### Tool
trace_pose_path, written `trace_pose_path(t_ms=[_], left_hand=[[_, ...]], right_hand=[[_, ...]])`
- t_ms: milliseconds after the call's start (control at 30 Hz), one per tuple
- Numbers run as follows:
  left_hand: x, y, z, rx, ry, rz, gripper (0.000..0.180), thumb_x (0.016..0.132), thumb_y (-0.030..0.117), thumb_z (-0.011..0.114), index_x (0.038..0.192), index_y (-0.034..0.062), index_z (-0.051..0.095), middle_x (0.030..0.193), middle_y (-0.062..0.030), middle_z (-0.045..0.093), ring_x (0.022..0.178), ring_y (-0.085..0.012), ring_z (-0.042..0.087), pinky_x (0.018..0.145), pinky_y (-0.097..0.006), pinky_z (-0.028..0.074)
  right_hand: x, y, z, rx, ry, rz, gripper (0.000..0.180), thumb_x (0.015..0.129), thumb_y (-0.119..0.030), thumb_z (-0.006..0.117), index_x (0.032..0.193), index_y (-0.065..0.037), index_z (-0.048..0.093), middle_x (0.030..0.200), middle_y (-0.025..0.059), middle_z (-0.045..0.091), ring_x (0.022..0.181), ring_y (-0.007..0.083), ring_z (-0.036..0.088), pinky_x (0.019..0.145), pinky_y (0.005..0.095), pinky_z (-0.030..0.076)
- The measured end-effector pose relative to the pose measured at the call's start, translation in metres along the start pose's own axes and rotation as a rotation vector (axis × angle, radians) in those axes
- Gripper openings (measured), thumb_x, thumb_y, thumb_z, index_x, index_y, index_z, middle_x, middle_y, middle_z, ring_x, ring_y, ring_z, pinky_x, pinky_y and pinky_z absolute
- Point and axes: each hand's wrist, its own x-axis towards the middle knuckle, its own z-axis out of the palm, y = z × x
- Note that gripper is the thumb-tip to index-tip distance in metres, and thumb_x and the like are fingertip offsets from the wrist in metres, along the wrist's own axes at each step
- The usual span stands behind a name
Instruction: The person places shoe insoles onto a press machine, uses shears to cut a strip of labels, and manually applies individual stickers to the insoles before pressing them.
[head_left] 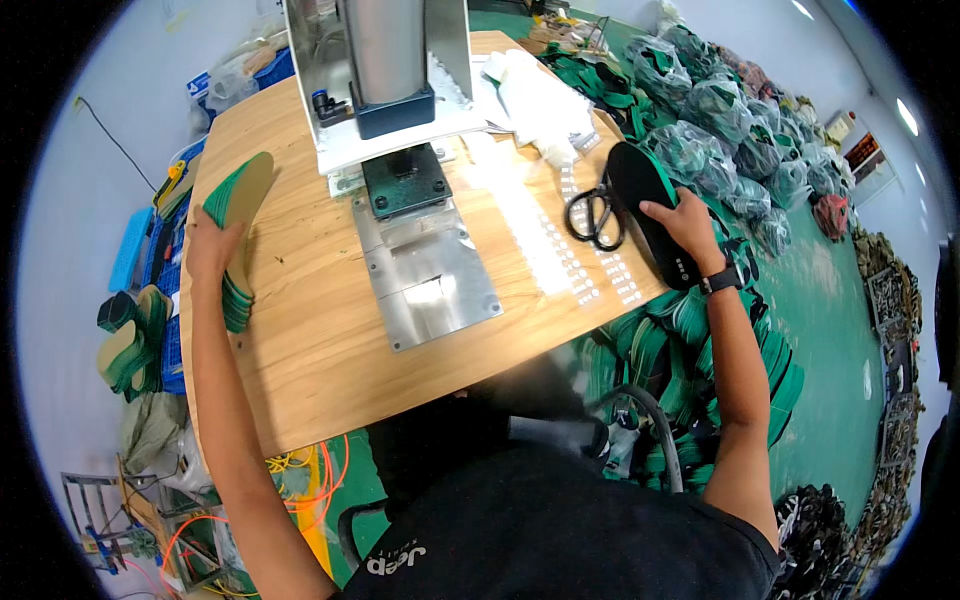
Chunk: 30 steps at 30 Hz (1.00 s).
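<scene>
My left hand is closed round the middle of a stack of insoles, tan on top with green edges, at the table's left side. At the table's right edge my right hand grips a black insole with a green rim; the thumb lies on its top face and the other fingers are hidden beneath. Black-handled scissors lie just left of that insole. Between my hands stands a press machine with a dark block over a shiny metal plate.
Strips of small white labels and crumpled white sheeting lie on the wooden table. Bundles of green-edged insoles are piled beyond its right edge. Filled plastic bags stand on the green floor. Orange hoses run below left.
</scene>
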Motion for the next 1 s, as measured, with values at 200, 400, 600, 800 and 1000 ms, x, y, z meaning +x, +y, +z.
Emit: trace_pose_path(t_ms=[200,400,600,800,1000], left_hand=[[-0.004,-0.034,-0.006,-0.171,0.033,-0.047,0.095,0.068,0.045,0.074,0.132,-0.012,0.035,0.118,-0.0281,0.056,0.102,-0.035,0.061,0.086,-0.04,0.049],[-0.019,-0.066,0.008,-0.629,0.205,0.11,0.067,0.076,0.038,0.073,0.121,-0.0063,0.052,0.117,-0.0199,0.059,0.098,-0.024,0.06,0.082,-0.034,0.047],[-0.134,-0.094,-0.045,-1.138,0.319,0.141,0.043,0.099,0.033,0.038,0.128,0.0025,0.048,0.116,-0.011,0.056,0.098,-0.0235,0.058,0.086,-0.032,0.049],[-0.264,0.059,-0.043,-1.907,-0.218,-0.043,0.051,0.097,0.05,0.035,0.122,0.0083,0.05,0.108,-0.0064,0.059,0.097,-0.0182,0.056,0.088,-0.035,0.045],[-0.304,0.083,-0.05,-1.772,-0.302,-0.09,0.046,0.098,0.045,0.035,0.12,0.0076,0.051,0.103,-0.0051,0.057,0.092,-0.0159,0.055,0.081,-0.031,0.045]], right_hand=[[0.019,0.006,-0.032,0.848,-0.195,0.068,0.074,0.078,-0.041,0.073,0.121,0.013,0.047,0.093,0.012,0.065,0.071,0.0165,0.064,0.063,0.0259,0.051],[0.054,0.093,0.026,0.022,0.216,-0.05,0.066,0.076,-0.047,0.072,0.113,0.005,0.058,0.111,0.0223,0.06,0.103,0.0327,0.057,0.089,0.0416,0.043],[-0.107,-0.153,0.011,0.936,0.179,-0.782,0.031,0.079,0.0,0.067,0.108,-0.001,0.057,0.109,0.0102,0.058,0.1,0.0195,0.057,0.086,0.0322,0.047],[-0.208,-0.251,0.062,1.061,0.298,-1.333,0.029,0.075,-0.009,0.061,0.101,0.004,0.054,0.103,0.0169,0.05,0.094,0.034,0.051,0.084,0.0391,0.044],[-0.239,-0.23,0.084,1.083,0.212,-1.135,0.024,0.076,-0.01,0.063,0.096,0.0,0.053,0.102,0.0145,0.049,0.098,0.0306,0.049,0.086,0.0379,0.042]])
